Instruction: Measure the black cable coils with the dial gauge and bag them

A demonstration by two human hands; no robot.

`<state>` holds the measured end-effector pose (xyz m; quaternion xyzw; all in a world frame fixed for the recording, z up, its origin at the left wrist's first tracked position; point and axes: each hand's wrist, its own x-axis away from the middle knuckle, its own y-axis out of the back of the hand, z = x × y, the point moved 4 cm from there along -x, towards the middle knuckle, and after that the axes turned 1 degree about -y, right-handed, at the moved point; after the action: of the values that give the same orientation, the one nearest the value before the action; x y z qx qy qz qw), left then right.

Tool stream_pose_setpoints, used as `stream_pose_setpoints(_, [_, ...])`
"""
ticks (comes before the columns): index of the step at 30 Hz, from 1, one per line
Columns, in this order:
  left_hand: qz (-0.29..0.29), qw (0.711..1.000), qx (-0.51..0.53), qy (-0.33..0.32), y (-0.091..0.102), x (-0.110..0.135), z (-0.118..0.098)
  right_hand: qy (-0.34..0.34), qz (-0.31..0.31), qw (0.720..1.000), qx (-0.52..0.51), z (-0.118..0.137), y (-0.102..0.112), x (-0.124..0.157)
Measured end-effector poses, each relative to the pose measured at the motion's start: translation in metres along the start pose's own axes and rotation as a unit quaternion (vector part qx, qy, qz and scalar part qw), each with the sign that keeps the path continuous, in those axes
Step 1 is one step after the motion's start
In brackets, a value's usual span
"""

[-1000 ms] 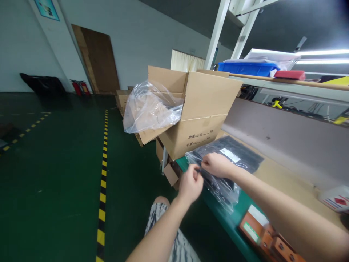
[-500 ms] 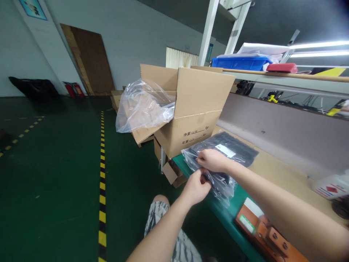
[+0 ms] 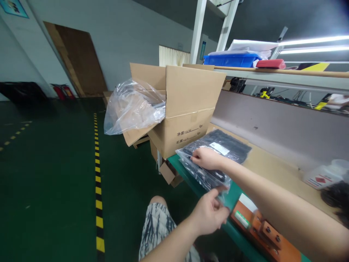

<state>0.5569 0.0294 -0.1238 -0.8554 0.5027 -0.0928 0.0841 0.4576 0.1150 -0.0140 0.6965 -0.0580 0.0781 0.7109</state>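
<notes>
On the near edge of the bench lies a clear plastic bag [image 3: 188, 163] with dark, folded-looking contents and a white label [image 3: 219, 148] on top. My right hand [image 3: 205, 158] rests on the bag with its fingers curled closed on the film near the left side. At the bag's near right corner is my left hand [image 3: 211, 213], slightly blurred. Its index finger touches the loose film and its thumb is spread apart from it. What the dark contents are cannot be made out through the plastic.
An open cardboard box [image 3: 188, 123] stands just behind the bag, with clear plastic sheeting [image 3: 131, 109] spilling over its left side. An orange fixture [image 3: 261, 233] sits at the near right. Farther right is a white bottle [image 3: 324, 176]. A shelf with a blue bin [image 3: 231, 60] runs above.
My left hand has moved right and toward me along the bag's near edge to its corner, and its fingers have spread. My right hand stays on the bag. The view has shifted slightly right.
</notes>
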Motion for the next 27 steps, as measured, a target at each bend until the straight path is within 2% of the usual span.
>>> stream_pose_setpoints(2, [-0.015, 0.998, -0.048, -0.027, 0.006, 0.006, -0.003, 0.001, -0.011, 1.0, -0.006, 0.0, 0.004, 0.003])
stream_pose_setpoints(4, [-0.094, 0.984, -0.121, -0.097, 0.021, 0.011, -0.015, -0.005, -0.031, 0.999, -0.01, 0.0, 0.009, 0.008])
stream_pose_setpoints(6, [-0.211, 0.941, -0.199, -0.174, 0.041, 0.013, -0.033, -0.018, -0.059, 0.998, -0.013, 0.001, 0.014, 0.013])
stream_pose_setpoints(8, [-0.277, 0.905, -0.245, -0.212, 0.056, 0.008, -0.048, -0.033, -0.088, 0.995, -0.018, 0.003, 0.02, 0.017])
stream_pose_setpoints(10, [-0.294, 0.891, -0.268, -0.219, 0.065, -0.002, -0.055, -0.041, -0.113, 0.992, -0.03, 0.005, 0.025, 0.019])
stream_pose_setpoints(13, [-0.307, 0.88, -0.29, -0.215, 0.069, -0.017, -0.055, -0.039, -0.144, 0.987, -0.062, 0.004, 0.033, 0.025])
stream_pose_setpoints(15, [-0.311, 0.878, -0.297, -0.211, 0.068, -0.021, -0.05, -0.036, -0.164, 0.981, -0.094, -0.001, 0.036, 0.041])
stream_pose_setpoints(17, [-0.316, 0.871, -0.314, -0.209, 0.068, -0.022, -0.047, -0.035, -0.179, 0.975, -0.128, -0.008, 0.033, 0.068])
stream_pose_setpoints(20, [-0.328, 0.846, -0.365, -0.207, 0.075, -0.022, -0.051, -0.047, -0.17, 0.964, -0.201, -0.006, 0.01, 0.122])
stream_pose_setpoints(22, [-0.323, 0.84, -0.384, -0.205, 0.083, -0.025, -0.056, -0.057, -0.113, 0.921, -0.368, 0.007, -0.023, 0.151])
stream_pose_setpoints(23, [-0.317, 0.842, -0.386, -0.203, 0.087, -0.028, -0.057, -0.057, -0.091, 0.901, -0.421, 0.018, -0.04, 0.16])
stream_pose_setpoints(25, [-0.306, 0.849, -0.383, -0.199, 0.094, -0.032, -0.058, -0.054, -0.064, 0.872, -0.483, 0.041, -0.074, 0.164])
stream_pose_setpoints(27, [-0.307, 0.851, -0.379, -0.196, 0.097, -0.036, -0.057, -0.064, -0.089, 0.845, -0.523, 0.059, -0.099, 0.153])
